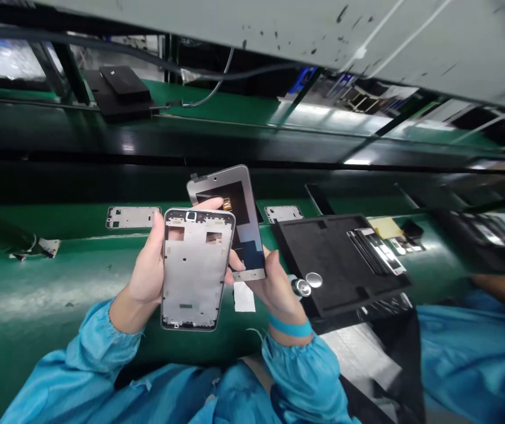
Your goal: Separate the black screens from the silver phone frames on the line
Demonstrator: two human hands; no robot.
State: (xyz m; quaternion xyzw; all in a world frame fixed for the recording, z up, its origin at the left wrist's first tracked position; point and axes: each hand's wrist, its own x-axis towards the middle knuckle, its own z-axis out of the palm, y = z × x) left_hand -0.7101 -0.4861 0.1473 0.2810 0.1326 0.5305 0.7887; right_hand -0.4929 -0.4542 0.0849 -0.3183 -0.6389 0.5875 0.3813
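A silver phone frame (pixel 194 265) with a dark rim and two rectangular cutouts is held upright by my left hand (pixel 146 268), thumb along its left edge. Just behind it, partly covered, a phone screen panel (pixel 246 206) with a grey border and a dark centre leans back. My right hand (pixel 274 282) grips the panel's lower end, its thumb at the right corner. A small gold connector (pixel 227 204) shows on the panel near a fingertip of my left hand. The two parts overlap in view; whether they touch I cannot tell.
Another phone frame (pixel 132 217) lies on the green bench at left, and one more frame (pixel 283 213) behind. At right, a black foam tray (pixel 318 247) bears a stack of panels (pixel 376 252). A small round tin (pixel 300 287) stands beside it. A co-worker's blue sleeve (pixel 473 353) is at far right.
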